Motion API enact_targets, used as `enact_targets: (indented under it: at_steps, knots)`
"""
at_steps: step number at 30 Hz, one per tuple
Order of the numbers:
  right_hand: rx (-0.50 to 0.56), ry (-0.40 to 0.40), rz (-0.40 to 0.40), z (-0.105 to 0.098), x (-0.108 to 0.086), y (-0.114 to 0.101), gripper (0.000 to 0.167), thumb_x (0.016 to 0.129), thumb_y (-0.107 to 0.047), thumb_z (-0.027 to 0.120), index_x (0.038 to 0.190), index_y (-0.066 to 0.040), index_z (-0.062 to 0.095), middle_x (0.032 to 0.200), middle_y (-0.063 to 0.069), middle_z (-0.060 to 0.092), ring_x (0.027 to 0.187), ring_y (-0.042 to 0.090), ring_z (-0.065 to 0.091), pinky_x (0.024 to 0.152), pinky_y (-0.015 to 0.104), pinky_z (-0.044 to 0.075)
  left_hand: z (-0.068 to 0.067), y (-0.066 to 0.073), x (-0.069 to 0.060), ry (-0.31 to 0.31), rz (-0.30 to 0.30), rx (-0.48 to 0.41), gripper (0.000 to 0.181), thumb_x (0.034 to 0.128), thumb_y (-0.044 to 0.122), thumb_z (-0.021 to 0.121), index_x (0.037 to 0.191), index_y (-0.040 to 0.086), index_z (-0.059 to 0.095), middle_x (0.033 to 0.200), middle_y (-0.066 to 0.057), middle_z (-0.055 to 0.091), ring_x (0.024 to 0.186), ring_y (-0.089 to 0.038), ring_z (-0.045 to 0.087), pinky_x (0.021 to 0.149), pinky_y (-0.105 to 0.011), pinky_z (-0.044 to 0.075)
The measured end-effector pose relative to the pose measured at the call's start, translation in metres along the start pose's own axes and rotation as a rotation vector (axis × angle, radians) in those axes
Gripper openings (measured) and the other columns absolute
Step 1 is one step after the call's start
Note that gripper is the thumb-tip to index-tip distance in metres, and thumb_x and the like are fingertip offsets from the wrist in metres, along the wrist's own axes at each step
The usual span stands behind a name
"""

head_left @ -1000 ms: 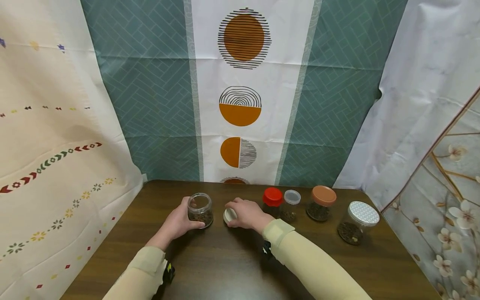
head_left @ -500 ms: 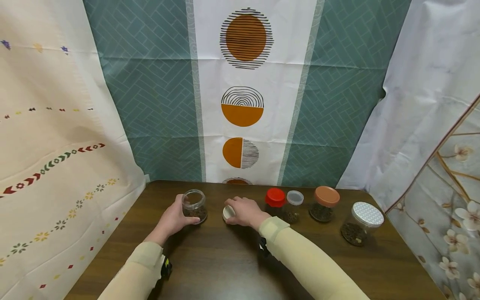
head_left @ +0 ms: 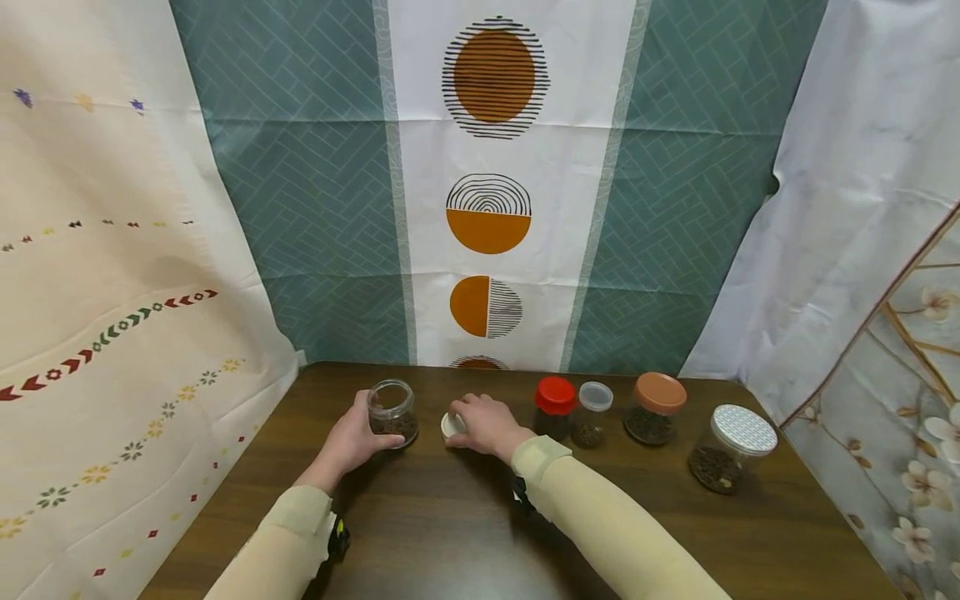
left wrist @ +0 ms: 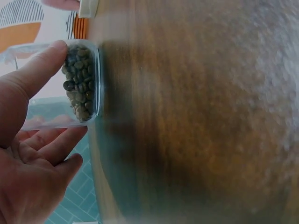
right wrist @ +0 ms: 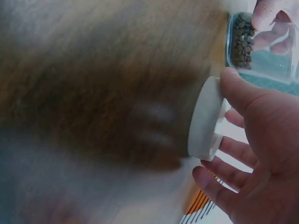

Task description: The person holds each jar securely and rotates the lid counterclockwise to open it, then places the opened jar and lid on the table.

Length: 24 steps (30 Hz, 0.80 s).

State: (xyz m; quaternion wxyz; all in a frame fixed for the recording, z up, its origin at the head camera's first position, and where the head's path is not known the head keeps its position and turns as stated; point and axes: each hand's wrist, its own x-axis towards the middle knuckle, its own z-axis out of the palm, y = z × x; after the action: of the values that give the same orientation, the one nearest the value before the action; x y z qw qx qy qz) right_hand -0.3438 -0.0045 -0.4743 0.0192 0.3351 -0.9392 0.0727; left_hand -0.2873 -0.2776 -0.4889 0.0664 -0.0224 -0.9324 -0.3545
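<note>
An uncovered clear jar (head_left: 392, 410), part filled with small dark greenish-brown pellets (left wrist: 80, 84), stands on the left side of the table. My left hand (head_left: 351, 437) grips it around the side, thumb in front and fingers behind. To its right, my right hand (head_left: 487, 427) holds a round white lid (right wrist: 204, 119) by its edge, low over the tabletop. Whether the lid touches the wood cannot be told. Its flat face is turned towards the table in the right wrist view, and the fingers partly cover it from above.
Along the right side stand a red-lidded jar (head_left: 555, 400), a small jar with a translucent lid (head_left: 592, 417), an orange-lidded jar (head_left: 654, 408) and a larger jar with a patterned white lid (head_left: 731, 450). Patterned cloths (head_left: 330, 208) hang behind the brown table (head_left: 435, 533).
The left hand has moved the jar a little to the left, away from the lid. The right hand has shifted slightly left with the lid. The view has turned slightly left.
</note>
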Motion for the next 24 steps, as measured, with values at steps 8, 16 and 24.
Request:
enact_targets:
  at_steps: [8, 16, 24]
  knots:
    - [-0.018, 0.053, -0.018, 0.002, -0.005, 0.000, 0.041, 0.104, -0.048, 0.078, 0.131, -0.017, 0.077, 0.135, 0.005, 0.069, 0.121, 0.027, 0.063, 0.102, 0.045, 0.056, -0.001, 0.002, 0.001, 0.004, -0.024, -0.014, 0.096, 0.0828, 0.026, 0.101, 0.148, -0.005, 0.038, 0.137, -0.030, 0.064, 0.127, -0.049, 0.064, 0.108, -0.065, 0.049]
    - [-0.076, 0.136, -0.116, 0.002, -0.012, 0.005, 0.011, 0.104, -0.023, 0.078, 0.111, -0.017, 0.084, 0.111, 0.001, 0.074, 0.103, 0.023, 0.068, 0.091, 0.037, 0.059, -0.003, -0.002, 0.006, -0.004, -0.020, -0.020, 0.098, 0.0852, 0.028, 0.099, 0.150, -0.007, 0.035, 0.137, -0.030, 0.063, 0.126, -0.050, 0.064, 0.105, -0.065, 0.050]
    - [-0.087, 0.122, -0.181, 0.005, -0.014, -0.001, 0.013, 0.107, -0.020, 0.074, 0.117, -0.015, 0.082, 0.123, 0.004, 0.073, 0.116, 0.026, 0.067, 0.099, 0.038, 0.058, -0.009, -0.008, 0.009, 0.015, -0.017, -0.009, 0.100, 0.0855, 0.026, 0.099, 0.151, -0.010, 0.032, 0.136, -0.034, 0.063, 0.127, -0.052, 0.063, 0.106, -0.066, 0.049]
